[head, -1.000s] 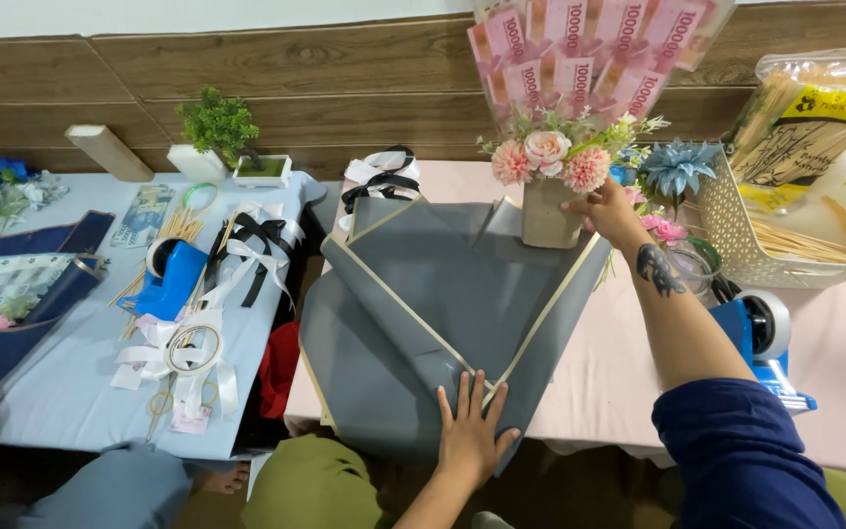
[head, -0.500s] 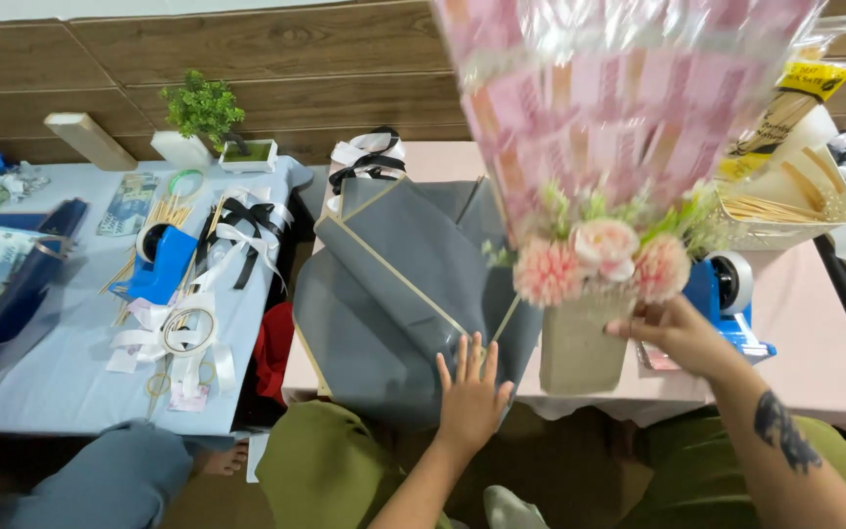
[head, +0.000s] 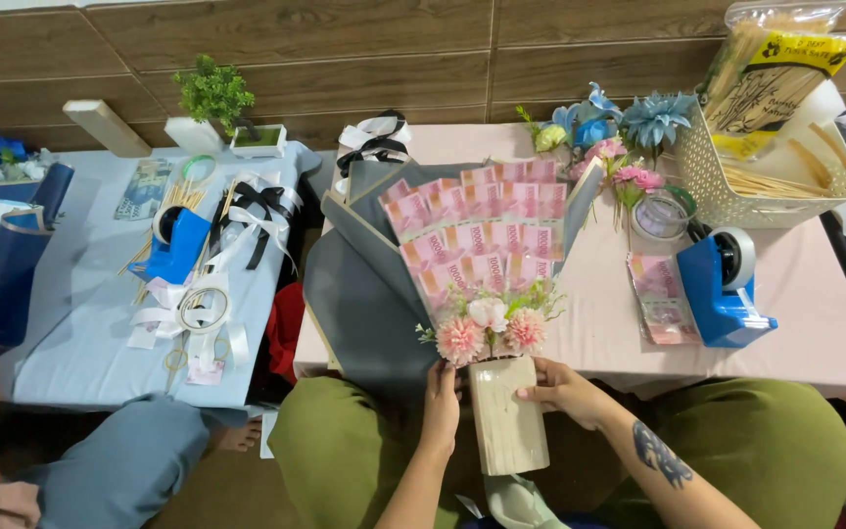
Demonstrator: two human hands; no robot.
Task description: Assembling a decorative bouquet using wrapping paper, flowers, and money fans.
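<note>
A bouquet of pink banknotes with pink and white flowers lies on sheets of grey wrapping paper spread over the pink table. Its pale wooden-looking handle block hangs over the table's near edge above my lap. My left hand grips the left side of the block. My right hand holds its right side near the top.
A blue tape dispenser and loose banknotes lie right of the bouquet. A cream basket of sticks, blue and pink flowers stand behind. Left, a blue table holds ribbons, another tape dispenser and a plant; another person's leg is below it.
My right hand brought the bouquet from the table's back, up past the camera, and laid it flat on the grey paper. My left hand left the paper and took hold of the handle.
</note>
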